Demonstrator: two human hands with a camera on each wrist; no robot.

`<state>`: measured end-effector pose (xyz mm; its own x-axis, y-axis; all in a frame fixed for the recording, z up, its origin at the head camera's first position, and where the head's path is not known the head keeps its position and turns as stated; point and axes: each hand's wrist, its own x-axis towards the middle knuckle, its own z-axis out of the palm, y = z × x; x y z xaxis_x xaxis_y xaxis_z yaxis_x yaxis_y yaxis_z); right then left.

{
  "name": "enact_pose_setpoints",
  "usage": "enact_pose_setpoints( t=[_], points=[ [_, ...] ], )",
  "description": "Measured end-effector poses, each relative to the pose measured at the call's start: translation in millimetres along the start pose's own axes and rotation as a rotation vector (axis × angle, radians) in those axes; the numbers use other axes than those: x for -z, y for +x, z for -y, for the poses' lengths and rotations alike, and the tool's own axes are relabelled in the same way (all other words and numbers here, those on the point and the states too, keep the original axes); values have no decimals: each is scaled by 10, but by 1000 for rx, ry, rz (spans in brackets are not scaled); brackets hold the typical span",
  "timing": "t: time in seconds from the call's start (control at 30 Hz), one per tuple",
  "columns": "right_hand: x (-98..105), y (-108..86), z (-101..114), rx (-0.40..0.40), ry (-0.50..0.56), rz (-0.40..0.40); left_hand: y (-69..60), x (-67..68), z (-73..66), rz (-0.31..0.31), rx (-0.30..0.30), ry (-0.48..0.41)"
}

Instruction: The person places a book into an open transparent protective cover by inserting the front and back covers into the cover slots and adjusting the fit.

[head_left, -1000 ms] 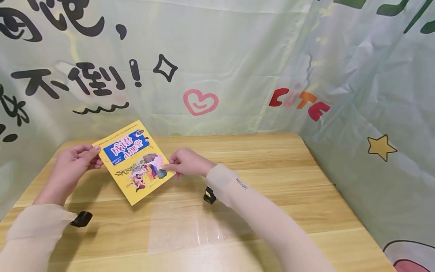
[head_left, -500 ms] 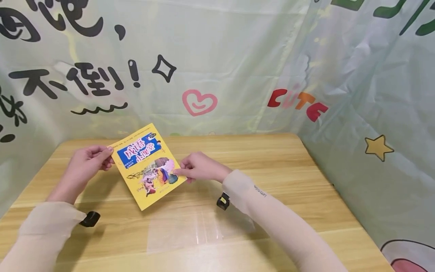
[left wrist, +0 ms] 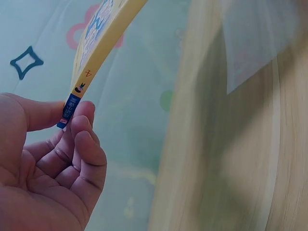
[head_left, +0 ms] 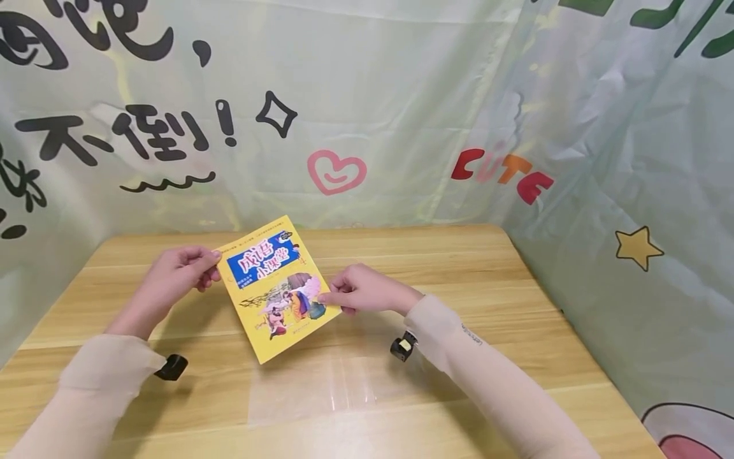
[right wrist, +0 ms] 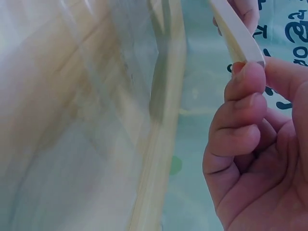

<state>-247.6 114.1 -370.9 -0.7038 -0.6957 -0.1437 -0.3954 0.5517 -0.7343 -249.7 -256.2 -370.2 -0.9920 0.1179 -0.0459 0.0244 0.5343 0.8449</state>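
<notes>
A thin yellow book with a blue title panel is held tilted above the wooden table, cover facing up. The left hand pinches its upper left corner; in the left wrist view the thumb and curled fingers grip the end of the spine. At the lower right corner the right hand pinches the book between thumb and fingers, which the right wrist view shows at the book's pale edge. A clear plastic sheet or sleeve lies flat on the table below the book.
The wooden table meets a pale green printed cloth at the back and right side. Small black devices are strapped at the left wrist and the right wrist.
Both hands have carried the book to the right and slightly toward the table's front. Their pinch on its corners looks the same, and the plastic has stayed where it was.
</notes>
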Motion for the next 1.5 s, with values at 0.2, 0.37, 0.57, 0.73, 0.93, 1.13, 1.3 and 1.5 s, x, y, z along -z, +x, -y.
enact_pose_setpoints(
  t=[0.2, 0.37, 0.57, 0.73, 0.93, 1.13, 1.3, 1.5],
  points=[
    [21, -158, -76, -9, 19, 2, 8, -125, -107, 35, -4, 2],
    [44, -288, -113, -26, 27, 11, 26, -232, -172, 59, -7, -12],
    [63, -427, -156, -49, 37, 24, 61, -357, -226, 83, 2, -17],
    [53, -521, -222, -63, 44, 23, 72, -456, -265, 97, -5, -25],
    [43, -611, -273, -60, 30, 40, 76, -560, -302, 111, 3, -14],
    [65, -719, -304, -119, 47, 53, 93, -685, -348, 134, 9, -5],
    [72, -803, -326, -143, 71, 72, 108, -759, -372, 150, -18, 12],
    [65, -915, -369, -159, 94, 77, 151, -835, -407, 177, -5, 17]
  ],
)
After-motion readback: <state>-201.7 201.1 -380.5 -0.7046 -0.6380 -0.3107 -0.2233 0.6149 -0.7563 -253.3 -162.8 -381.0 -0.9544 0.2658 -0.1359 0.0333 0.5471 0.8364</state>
